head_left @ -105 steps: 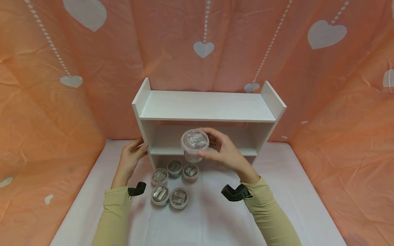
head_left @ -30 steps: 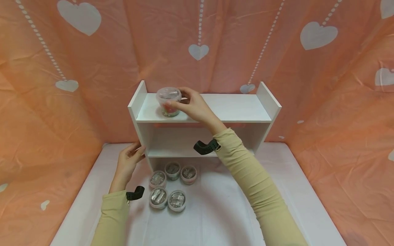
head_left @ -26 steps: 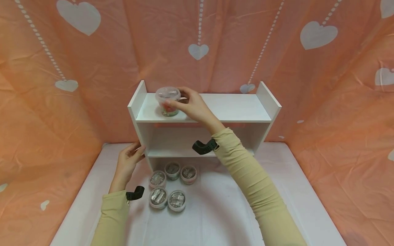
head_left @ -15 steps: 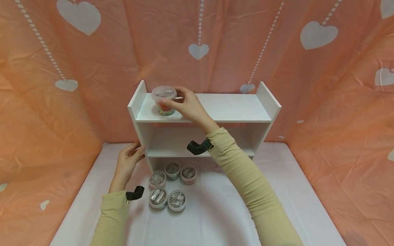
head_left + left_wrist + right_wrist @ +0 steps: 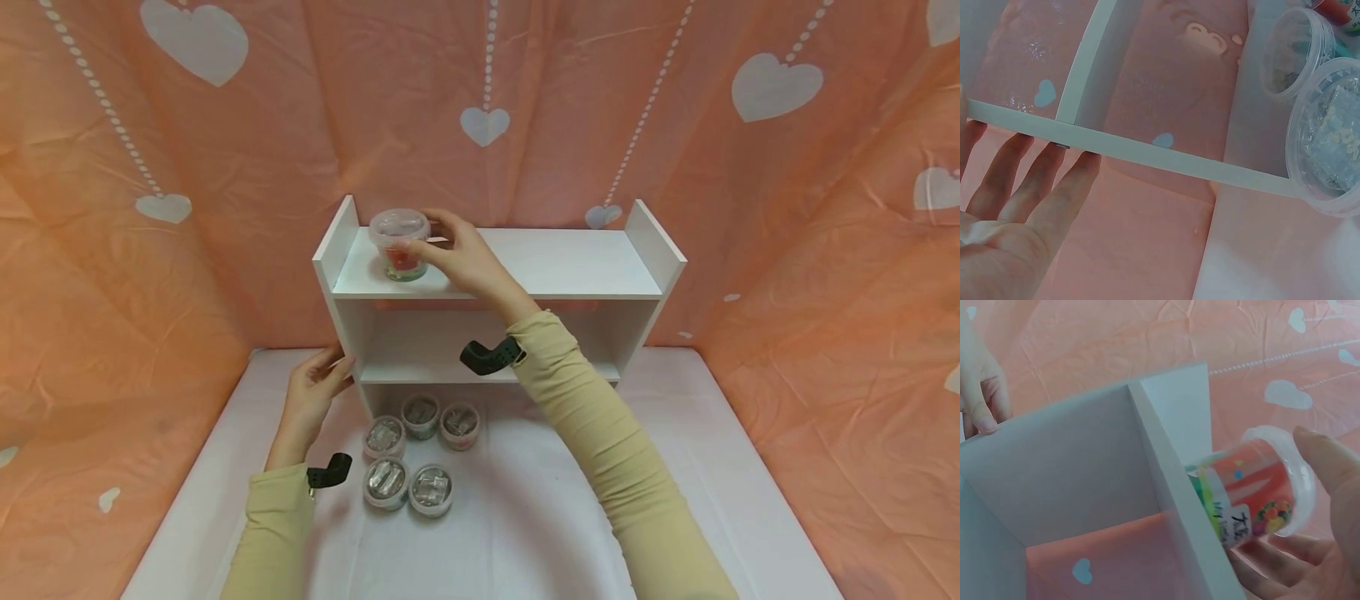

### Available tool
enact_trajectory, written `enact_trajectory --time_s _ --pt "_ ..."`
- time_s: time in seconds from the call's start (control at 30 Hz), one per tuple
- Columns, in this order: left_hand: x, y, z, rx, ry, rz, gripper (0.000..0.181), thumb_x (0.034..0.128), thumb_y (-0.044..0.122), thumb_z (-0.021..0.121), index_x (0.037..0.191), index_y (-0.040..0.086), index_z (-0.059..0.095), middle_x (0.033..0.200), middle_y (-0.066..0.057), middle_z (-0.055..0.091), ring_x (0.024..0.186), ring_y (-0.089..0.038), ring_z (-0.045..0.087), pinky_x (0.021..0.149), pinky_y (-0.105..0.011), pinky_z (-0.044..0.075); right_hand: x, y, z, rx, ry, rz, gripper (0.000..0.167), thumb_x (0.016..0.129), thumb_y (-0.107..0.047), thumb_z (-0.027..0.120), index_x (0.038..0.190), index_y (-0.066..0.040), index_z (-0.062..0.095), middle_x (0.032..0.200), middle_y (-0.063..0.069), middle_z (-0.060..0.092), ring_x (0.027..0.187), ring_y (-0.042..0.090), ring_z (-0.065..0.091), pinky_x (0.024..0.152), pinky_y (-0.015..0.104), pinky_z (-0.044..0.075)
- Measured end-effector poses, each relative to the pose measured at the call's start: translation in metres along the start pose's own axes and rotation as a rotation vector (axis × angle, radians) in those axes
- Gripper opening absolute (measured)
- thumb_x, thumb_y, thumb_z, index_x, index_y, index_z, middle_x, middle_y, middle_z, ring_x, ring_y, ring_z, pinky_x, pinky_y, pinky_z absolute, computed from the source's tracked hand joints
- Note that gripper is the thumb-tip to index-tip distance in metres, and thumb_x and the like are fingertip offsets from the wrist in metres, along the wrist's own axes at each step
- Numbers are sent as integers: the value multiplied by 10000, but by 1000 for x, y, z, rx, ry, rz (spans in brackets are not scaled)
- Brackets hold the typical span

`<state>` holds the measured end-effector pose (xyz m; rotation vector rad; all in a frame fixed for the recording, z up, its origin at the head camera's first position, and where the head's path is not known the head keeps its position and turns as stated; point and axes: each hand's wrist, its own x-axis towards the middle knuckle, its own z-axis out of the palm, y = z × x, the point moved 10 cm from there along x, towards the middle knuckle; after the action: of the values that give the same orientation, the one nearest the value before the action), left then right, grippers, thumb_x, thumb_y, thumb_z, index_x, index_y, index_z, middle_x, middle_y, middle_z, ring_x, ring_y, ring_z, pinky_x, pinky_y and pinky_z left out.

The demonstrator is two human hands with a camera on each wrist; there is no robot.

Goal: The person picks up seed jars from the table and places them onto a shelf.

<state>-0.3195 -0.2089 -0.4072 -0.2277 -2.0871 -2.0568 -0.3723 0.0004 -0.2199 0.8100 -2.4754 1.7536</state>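
In the head view my right hand (image 5: 468,258) grips a clear lidded tub (image 5: 401,246) by its side, at the left end of the top board of a white shelf (image 5: 525,262). The right wrist view shows the tub (image 5: 1260,487) with a red part and a printed label, its base at the board, between thumb and fingers of my right hand (image 5: 1329,512). My left hand (image 5: 309,400) touches the shelf's left side panel. In the left wrist view the fingers of my left hand (image 5: 1022,212) lie extended, tips against the panel's edge.
Several similar tubs (image 5: 431,490) stand in a cluster on the white-covered table (image 5: 555,517), by the shelf's lower left front. Orange cloth (image 5: 420,100) with white hearts hangs behind and at both sides.
My right hand has carried the tub from in front of the shelf up to the top board, then slightly left. My left hand stays at the side panel.
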Motion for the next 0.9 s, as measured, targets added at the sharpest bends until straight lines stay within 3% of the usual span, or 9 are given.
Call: enact_trajectory --time_s 0.13,0.47,0.73,0.9 --pt "0 0 0 2 4 -5 483 965 139 591 1379 -67 454 1245 12 559 1062 -41 566 840 -202 533 -2 0 -6 29 -13 -18 598 944 -304 626 1437 -53 400 1333 97 520 1154 187 546 939 270 492" --pt "1 -1 0 -17 2 3 485 963 134 594 1376 -77 451 1220 52 572 1049 -43 577 834 -198 535 -18 -2 -29 354 44 -18 411 1009 -141 503 1363 59 445 1350 191 487 1186 322 536 986 339 479" --pt "0 -1 0 -13 -6 8 486 967 136 587 1382 -74 444 1266 16 559 1057 -40 572 839 -198 533 -40 -10 -44 430 47 -114 389 1018 -115 453 1363 63 444 1315 280 496 1214 397 492 1015 361 454" --pt "0 -1 0 -2 -9 5 485 969 147 585 1386 -57 448 1326 -56 531 1073 -39 562 846 -201 531 -53 -7 -50 491 64 -133 385 1017 -111 438 1359 66 437 1295 300 501 1210 417 488 1017 401 451"
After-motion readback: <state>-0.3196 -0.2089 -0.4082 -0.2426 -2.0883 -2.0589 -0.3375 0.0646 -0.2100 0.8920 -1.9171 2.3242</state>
